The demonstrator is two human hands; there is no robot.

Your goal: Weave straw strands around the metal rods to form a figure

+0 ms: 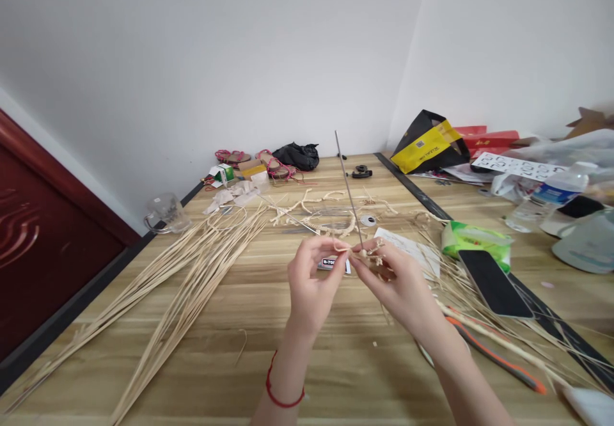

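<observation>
Above the middle of the table, my left hand (314, 279) pinches a thin pale strip of cane (341, 247) between thumb and fingers. Close beside it, my right hand (391, 279) is closed around a small knotted piece of woven cane (374, 254). From that piece a long thin metal rod (347, 183) stands up, leaning slightly left. The fingertips of both hands nearly meet at the strip. Behind my left hand lies a box or tube marked B-7000 (329, 263), partly hidden. My right palm side and its lower fingers are mostly out of sight.
Bundles of long cane strips (192, 285) spread across the left side. Woven branch shapes (307, 205) lie behind my hands. At the left edge stands a glass mug (167, 213). On the right are a phone (495, 283), orange-grey pliers or cutters (494, 352), a green tissue pack (474, 244) and a water bottle (551, 197).
</observation>
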